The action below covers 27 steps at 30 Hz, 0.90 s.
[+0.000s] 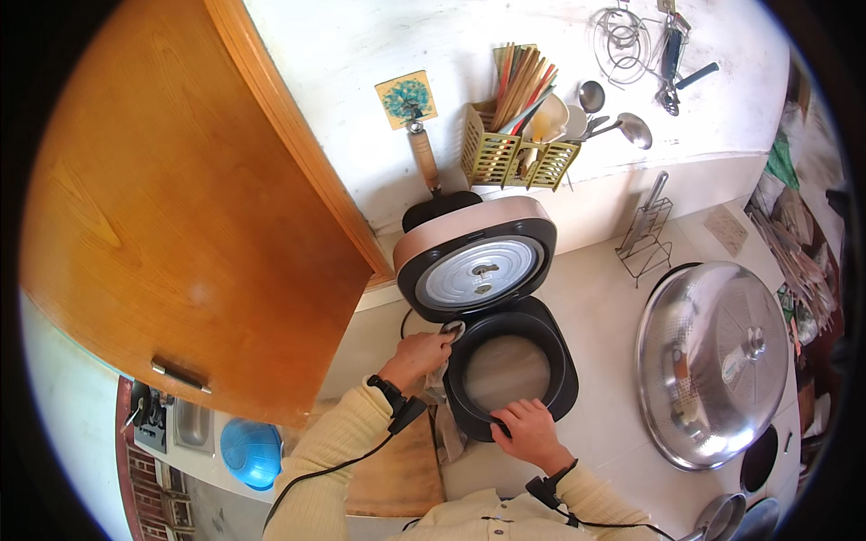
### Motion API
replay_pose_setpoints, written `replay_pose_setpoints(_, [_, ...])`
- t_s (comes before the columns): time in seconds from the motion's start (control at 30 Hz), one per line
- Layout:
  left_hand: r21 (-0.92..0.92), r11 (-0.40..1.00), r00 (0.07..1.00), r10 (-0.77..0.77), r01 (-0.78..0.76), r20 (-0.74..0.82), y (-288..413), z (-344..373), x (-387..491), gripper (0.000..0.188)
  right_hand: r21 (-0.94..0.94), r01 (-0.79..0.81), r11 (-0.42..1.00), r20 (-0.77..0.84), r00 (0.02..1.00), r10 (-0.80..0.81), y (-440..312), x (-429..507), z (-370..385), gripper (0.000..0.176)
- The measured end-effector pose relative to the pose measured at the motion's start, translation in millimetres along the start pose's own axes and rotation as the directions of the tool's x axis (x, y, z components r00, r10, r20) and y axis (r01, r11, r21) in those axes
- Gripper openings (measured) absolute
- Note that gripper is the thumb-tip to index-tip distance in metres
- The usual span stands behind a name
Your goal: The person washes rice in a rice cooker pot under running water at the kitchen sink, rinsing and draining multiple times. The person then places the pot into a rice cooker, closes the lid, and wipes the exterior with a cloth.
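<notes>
A rice cooker [568, 399] stands with its lid [551, 233] raised. Inside its dark inner pot [563, 358] lies cloudy, greyish liquid [507, 372]. My left hand [419, 355] is at the cooker's left side, its fingers closed on a small, pale, crumpled-looking thing [454, 329] beside the pot's rim; what this is cannot be made out. A crumpled cloth [450, 433] shows below that hand, between the cooker and a wooden board. My right hand [531, 433] grips the near rim of the inner pot, fingertips over its edge and thumb hidden.
A wooden board [392, 473] lies at the near left, below an orange-brown cabinet door [196, 203]. At right are a large domed steel lid [717, 365], a wire knife rack [643, 237] and pans [724, 517]. A utensil basket [497, 159] holds chopsticks by the wall.
</notes>
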<state>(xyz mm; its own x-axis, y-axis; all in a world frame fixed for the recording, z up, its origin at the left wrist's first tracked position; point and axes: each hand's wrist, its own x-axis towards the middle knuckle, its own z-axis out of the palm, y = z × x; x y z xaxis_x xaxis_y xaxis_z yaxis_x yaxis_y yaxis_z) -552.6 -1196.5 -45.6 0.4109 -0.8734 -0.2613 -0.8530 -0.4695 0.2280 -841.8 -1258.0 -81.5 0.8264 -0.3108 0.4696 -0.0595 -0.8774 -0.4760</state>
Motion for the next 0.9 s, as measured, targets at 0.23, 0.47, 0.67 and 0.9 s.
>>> replay_pose_setpoints(0.23, [-0.087, 0.996, 0.996, -0.003, -0.005, -0.093, 1, 19, -34, 0.032, -0.017, 0.02, 1.0, -0.028, 0.999, -0.02, -1, -1, 3, 0.014])
replay_pose_setpoints(0.47, [-0.145, 0.988, 0.992, 0.043, -0.06, -0.117, 2, 36, -69, 0.03, -0.008, 0.042, 0.999, -0.061, 0.997, -0.042, -1, 0, 5, 0.014])
replay_pose_setpoints(0.67, [-0.187, 0.981, 0.977, 0.018, -0.059, -0.214, 15, 48, -88, 0.035, -0.014, 0.046, 0.999, -0.067, 0.997, -0.047, -1, -1, 6, 0.014])
replay_pose_setpoints(0.9, [-0.289, 0.939, 0.965, 0.118, -0.186, -0.236, 6, 53, -104, 0.024, -0.03, 0.033, 0.999, -0.053, 0.998, -0.035, -2, -1, 6, 0.012])
